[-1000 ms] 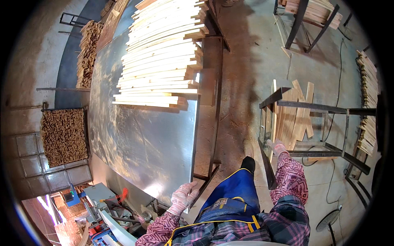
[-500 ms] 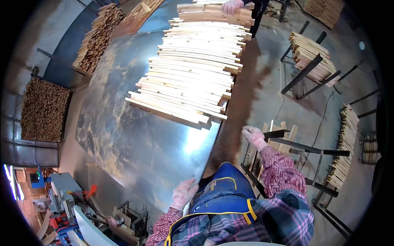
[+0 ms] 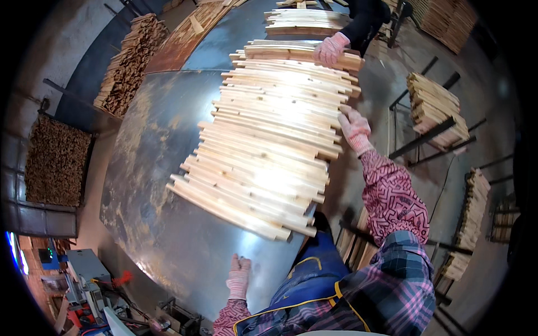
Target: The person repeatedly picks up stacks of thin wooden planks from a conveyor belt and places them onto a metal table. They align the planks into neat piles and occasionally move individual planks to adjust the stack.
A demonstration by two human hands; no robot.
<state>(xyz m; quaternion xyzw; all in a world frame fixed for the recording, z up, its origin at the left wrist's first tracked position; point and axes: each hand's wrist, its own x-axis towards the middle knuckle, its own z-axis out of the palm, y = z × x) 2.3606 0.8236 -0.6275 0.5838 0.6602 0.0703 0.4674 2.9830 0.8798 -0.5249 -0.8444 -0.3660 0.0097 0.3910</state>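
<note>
Wood strips (image 3: 263,151) lie on the bench (image 3: 185,241), ends ragged; a lopsided shove could skew them imo. Left hand (image 3: 239,278) looks empty, right hand (image 3: 355,129) unclenched by their ends.

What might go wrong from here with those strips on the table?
1. The wooden strips have uneven right ends, and some seem to jut past the metal table; a knock from the right hand beside them might tip or shift a few.
2. The co-worker's hand is on the far strips, so pushes from both people could pinch a hand.
3. The left hand is apart from the strips, so it may not steady the nearest ones.
</note>
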